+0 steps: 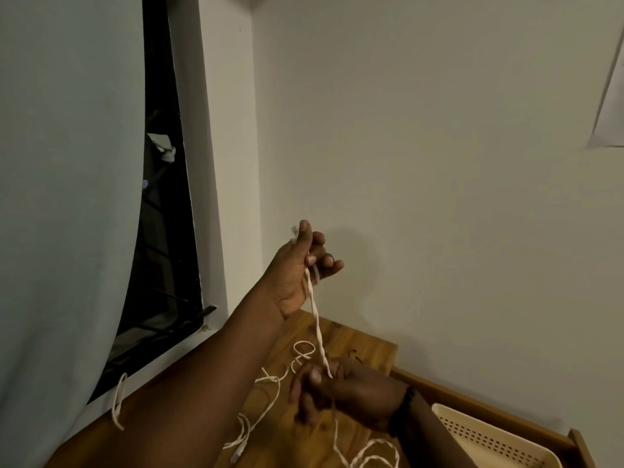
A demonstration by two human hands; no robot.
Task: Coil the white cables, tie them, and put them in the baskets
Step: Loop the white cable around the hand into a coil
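My left hand (300, 268) is raised in front of the wall and pinches the upper end of a twisted white cable (317, 327). The cable runs taut down to my right hand (332, 390), which grips it just above the wooden table (364, 346). Below my right hand the same cable falls and loops near the bottom edge of the view. Another white cable (270, 380) lies loose and tangled on the table beneath my left forearm. A cream perforated basket (486, 434) sits at the lower right, to the right of my right wrist.
A pale curtain (67, 197) hangs at the left, with a white cord (119, 403) dangling from its hem beside a dark window. A plain wall stands behind the table. A wooden ledge (489, 405) runs behind the basket. Paper is pinned at the upper right.
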